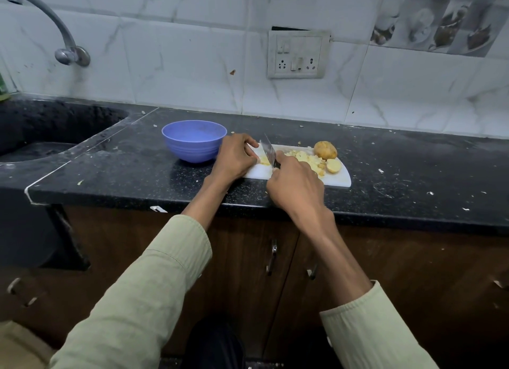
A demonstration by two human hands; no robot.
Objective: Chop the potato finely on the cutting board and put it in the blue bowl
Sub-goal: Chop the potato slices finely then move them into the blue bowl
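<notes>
A white cutting board (341,177) lies on the black counter. My right hand (296,188) grips a knife (268,151) whose blade stands on a yellow potato piece (265,161). My left hand (237,155) holds that piece down with curled fingers at the board's left end. A heap of chopped potato (305,157) lies mid-board. At the board's right end sit a brown-skinned potato chunk (325,150) and a cut half (333,165). The blue bowl (194,140) stands just left of the board, and no potato shows inside it.
The black granite counter (413,170) carries scattered peel scraps on its right side. A dark sink (46,132) with a metal tap (55,27) lies at the left. A wall socket (297,55) hangs behind the board. Brown cabinet doors (248,258) are below.
</notes>
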